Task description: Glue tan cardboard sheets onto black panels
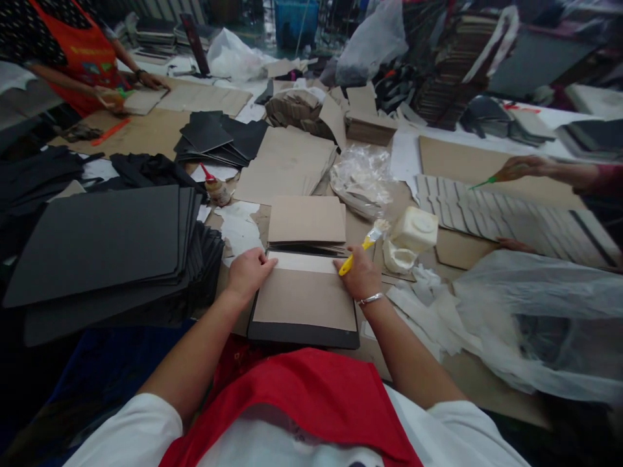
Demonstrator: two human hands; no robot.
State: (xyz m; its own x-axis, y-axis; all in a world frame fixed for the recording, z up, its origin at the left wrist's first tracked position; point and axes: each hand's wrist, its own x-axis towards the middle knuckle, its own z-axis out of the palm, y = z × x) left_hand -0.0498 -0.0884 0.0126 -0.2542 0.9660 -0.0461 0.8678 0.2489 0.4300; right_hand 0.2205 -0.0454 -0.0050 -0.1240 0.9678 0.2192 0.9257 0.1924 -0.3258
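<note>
Before me lies a brown cardboard panel [305, 299] on a black sheet [304, 334], with a white strip [304, 261] across its far end. My left hand [249, 275] grips the strip's left end, thumb on top and fingers curled. My right hand [361, 274] holds a paintbrush [363, 246] with a yellow handle, its bristles pointing up and away; that hand's thumb also presses the strip's right end. Just beyond the strip sits a stack of brown boards [306, 219]. A cut-open white plastic jug [410, 239] stands right of the brush.
Black boards [102, 243] are piled at left. A red-tipped glue bottle [215, 186] stands beyond them. Clear plastic sheeting [545, 318] covers the right side. A co-worker's hand [523, 168] holds a green brush over fanned strips [487, 211]; another person in an orange apron [82, 48] works at far left.
</note>
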